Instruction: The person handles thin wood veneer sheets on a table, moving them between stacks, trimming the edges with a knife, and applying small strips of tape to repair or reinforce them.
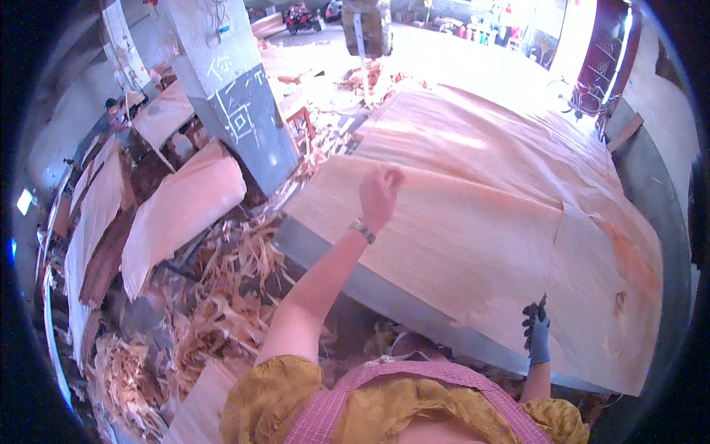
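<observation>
A wide stack of thin, pale wood veneer sheets [473, 214] lies on a grey table in front of me. My left hand [379, 196], bare with a metal watch at the wrist, is stretched out over the top sheet near its left edge, fingers curled on it. My right hand [537, 333], in a dark glove, pinches the near edge of the sheets at the table's front, where two sheets overlap.
A grey concrete pillar [237, 96] with chalk marks stands at the left. More veneer sheets [177, 211] drape over racks at the left. Wood scraps and shavings [214, 303] cover the floor. A person [115, 111] works far left. A dark machine [366, 26] hangs at the back.
</observation>
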A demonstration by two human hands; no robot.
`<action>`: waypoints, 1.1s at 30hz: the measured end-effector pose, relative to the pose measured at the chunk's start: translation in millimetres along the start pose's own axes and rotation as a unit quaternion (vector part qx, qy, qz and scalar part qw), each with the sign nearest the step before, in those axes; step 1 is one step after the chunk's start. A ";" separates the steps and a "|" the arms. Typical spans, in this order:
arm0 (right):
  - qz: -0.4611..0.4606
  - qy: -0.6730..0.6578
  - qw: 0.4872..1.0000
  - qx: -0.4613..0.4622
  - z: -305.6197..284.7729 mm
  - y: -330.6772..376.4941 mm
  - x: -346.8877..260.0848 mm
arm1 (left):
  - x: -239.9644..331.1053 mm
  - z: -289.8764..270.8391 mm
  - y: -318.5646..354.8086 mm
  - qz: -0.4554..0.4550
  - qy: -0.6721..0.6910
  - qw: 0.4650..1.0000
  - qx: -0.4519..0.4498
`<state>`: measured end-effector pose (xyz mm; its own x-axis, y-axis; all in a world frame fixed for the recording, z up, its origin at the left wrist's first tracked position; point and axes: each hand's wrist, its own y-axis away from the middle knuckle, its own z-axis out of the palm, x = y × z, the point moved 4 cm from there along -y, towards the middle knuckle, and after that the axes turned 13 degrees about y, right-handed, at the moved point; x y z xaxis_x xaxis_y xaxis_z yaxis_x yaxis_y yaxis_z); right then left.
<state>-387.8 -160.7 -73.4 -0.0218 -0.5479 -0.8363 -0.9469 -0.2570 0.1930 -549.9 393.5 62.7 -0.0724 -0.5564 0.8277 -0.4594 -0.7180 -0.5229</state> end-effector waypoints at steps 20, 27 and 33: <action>-0.461 -0.126 0.861 0.176 342.3 -18.0 -590.5 | -30.5 -75.6 -179.6 -0.114 0.435 0.869 -0.205; -0.390 -0.258 0.866 0.178 366.4 30.7 -631.8 | -118.2 -96.3 -91.2 -0.220 0.353 0.827 -0.379; -0.348 -0.299 0.877 0.141 388.7 64.7 -631.8 | -187.5 -144.3 -12.3 -0.375 0.349 0.708 -0.487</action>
<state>-559.9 478.2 268.0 0.5090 0.2006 -0.8371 -0.8371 -0.1113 -0.5356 -658.4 566.9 -56.7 0.2513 0.4136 0.8751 -0.9679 0.1146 0.2238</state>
